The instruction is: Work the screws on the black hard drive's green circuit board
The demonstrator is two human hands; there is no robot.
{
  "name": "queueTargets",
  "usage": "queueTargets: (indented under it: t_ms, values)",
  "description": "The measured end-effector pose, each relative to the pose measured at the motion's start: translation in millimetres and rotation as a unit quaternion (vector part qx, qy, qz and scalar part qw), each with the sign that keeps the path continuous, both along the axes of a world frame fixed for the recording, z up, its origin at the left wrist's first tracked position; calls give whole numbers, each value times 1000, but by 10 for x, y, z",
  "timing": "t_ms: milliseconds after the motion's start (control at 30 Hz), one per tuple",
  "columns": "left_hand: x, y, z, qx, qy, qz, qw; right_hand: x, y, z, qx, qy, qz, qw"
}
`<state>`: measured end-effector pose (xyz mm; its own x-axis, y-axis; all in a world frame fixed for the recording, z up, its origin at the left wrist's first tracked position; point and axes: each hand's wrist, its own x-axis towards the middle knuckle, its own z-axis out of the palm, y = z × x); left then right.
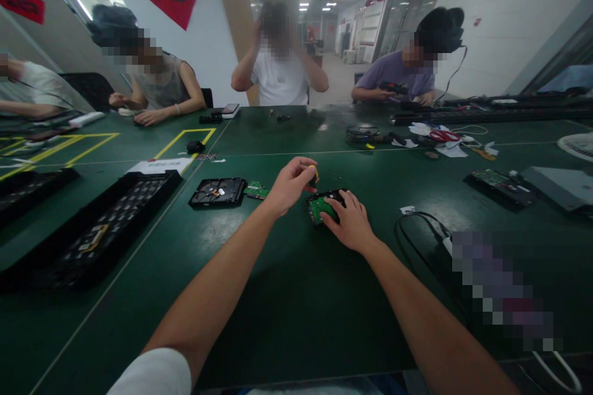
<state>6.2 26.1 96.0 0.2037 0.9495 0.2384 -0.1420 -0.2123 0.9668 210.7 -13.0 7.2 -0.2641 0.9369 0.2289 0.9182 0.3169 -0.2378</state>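
Note:
My left hand point(293, 184) is closed around a short screwdriver point(314, 176), of which only the yellow-and-black handle shows. Its tip is hidden, just above the far left part of a hard drive point(317, 210). That drive lies on the table with its green circuit board upward. My right hand point(351, 222) grips the drive from the right, thumb on the board and fingers over the black edge. To the left lies another hard drive point(217, 192) without a board on its upper face. A loose green circuit board point(256, 190) touches or nearly touches its right side.
Black trays point(115, 216) stand on the left. Farther right lie a third drive point(501, 189), a grey metal box point(558, 185) and a black cable point(417, 241). Wires and paper scraps point(449, 147) lie beyond. Several people sit across the green table point(287, 321).

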Motion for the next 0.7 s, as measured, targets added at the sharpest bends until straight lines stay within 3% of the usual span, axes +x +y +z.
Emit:
queueTargets:
  t_ms: [700]
  values:
    - [-4, -27, -10, 44, 66, -8, 997, -2, -12, -13, 20, 11, -3, 1000]
